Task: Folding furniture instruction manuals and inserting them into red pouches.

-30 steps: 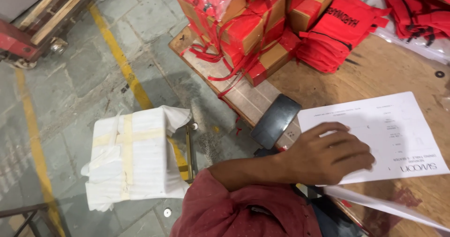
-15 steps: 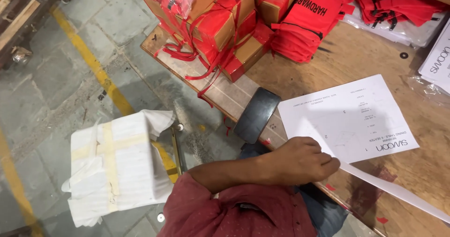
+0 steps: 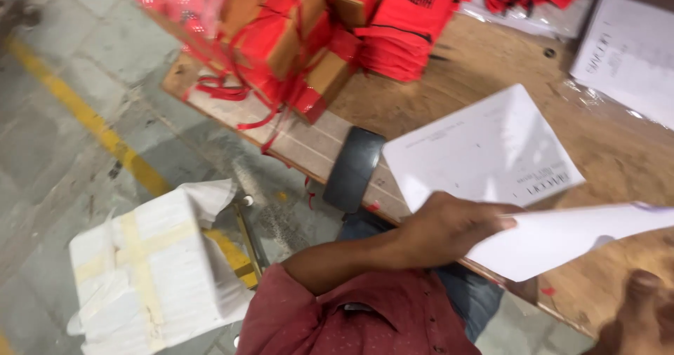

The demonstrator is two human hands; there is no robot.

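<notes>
The white sheet of paper (image 3: 562, 239) you are handling sits lifted off the wooden table (image 3: 484, 81), running from your left hand (image 3: 449, 225) out toward the right edge of the view, its lower corner hanging over the table's near edge. Your left hand is closed on the sheet's left end, fingers curled over the top and pinching it; the red sleeve (image 3: 337, 320) of that arm comes up from the bottom of the view. Your right hand (image 3: 642, 313) shows only as a blurred shape at the bottom right corner, below the sheet, and you cannot tell whether it is open or closed or touching anything. Just behind the lifted sheet, a second printed white sheet (image 3: 484, 148) lies flat on the table. A dark roll of tape (image 3: 354, 169) stands at the table's near edge, just left of that flat sheet. Farther back are red-wrapped cardboard boxes (image 3: 295, 39) with loose red straps, and beside them a stack of folded red cloth bags (image 3: 407, 25). Down on the grey floor to your left, a white wrapped bundle crossed with pale tape (image 3: 144, 271) rests by a yellow floor line (image 3: 91, 120).
</notes>
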